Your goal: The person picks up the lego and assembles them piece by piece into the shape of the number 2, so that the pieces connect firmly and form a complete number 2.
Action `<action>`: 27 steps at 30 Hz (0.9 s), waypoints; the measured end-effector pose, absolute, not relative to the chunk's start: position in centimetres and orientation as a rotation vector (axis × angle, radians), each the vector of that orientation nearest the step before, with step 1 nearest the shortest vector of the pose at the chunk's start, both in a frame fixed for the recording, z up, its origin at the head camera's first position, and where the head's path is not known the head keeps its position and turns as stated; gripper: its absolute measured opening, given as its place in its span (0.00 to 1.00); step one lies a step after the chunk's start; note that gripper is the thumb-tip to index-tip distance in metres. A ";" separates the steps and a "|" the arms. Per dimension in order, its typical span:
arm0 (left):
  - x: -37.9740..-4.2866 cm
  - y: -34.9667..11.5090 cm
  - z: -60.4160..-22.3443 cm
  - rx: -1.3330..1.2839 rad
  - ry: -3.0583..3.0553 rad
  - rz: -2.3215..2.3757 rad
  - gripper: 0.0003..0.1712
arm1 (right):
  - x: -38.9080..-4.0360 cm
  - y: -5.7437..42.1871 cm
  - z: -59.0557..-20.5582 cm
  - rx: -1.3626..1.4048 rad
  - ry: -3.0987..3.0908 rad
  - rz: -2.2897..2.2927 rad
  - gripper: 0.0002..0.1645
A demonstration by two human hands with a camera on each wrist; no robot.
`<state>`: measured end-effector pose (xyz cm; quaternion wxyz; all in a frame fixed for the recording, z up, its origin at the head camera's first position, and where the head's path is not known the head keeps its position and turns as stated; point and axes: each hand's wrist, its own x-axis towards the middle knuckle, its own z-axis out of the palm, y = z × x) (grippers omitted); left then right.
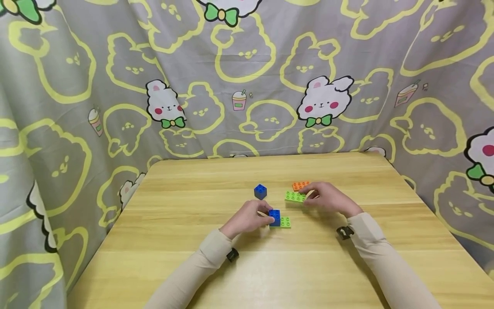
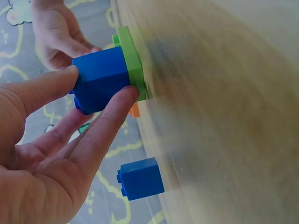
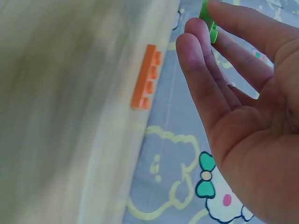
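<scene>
My left hand (image 1: 248,218) pinches a blue toy brick (image 1: 275,218) between thumb and fingers. That brick covers the left part of a flat light-green brick (image 1: 285,222), and in the left wrist view a fingertip meets the green edge. A second flat light-green brick (image 1: 294,196) is pinched at its right end by my right hand (image 1: 328,198), close over the table. In the right wrist view only a small part of this green brick (image 3: 208,21) shows past the fingers.
Behind the right hand's brick lies an orange brick (image 1: 300,186) with studs up. Another blue brick (image 1: 260,192) stands alone beyond my left hand. The wooden table (image 1: 185,193) ends at a grey patterned curtain (image 1: 239,120).
</scene>
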<state>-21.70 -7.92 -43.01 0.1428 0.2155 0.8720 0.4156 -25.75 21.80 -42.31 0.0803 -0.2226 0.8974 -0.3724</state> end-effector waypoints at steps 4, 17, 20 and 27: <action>-21.6 -7.8 -43.2 0.605 2.527 1.200 0.16 | -25.3 21.5 -41.6 -0.701 2.692 -1.106 0.22; -21.4 -7.5 -43.3 0.593 2.548 1.198 0.17 | -24.6 20.9 -40.1 -0.735 2.744 -1.047 0.22; -21.4 -7.6 -43.3 0.588 2.538 1.212 0.18 | -24.5 20.8 -40.0 -0.740 2.743 -1.048 0.22; -21.7 -7.9 -43.1 0.583 2.548 1.245 0.27 | -24.4 20.5 -39.9 -0.765 2.732 -1.044 0.22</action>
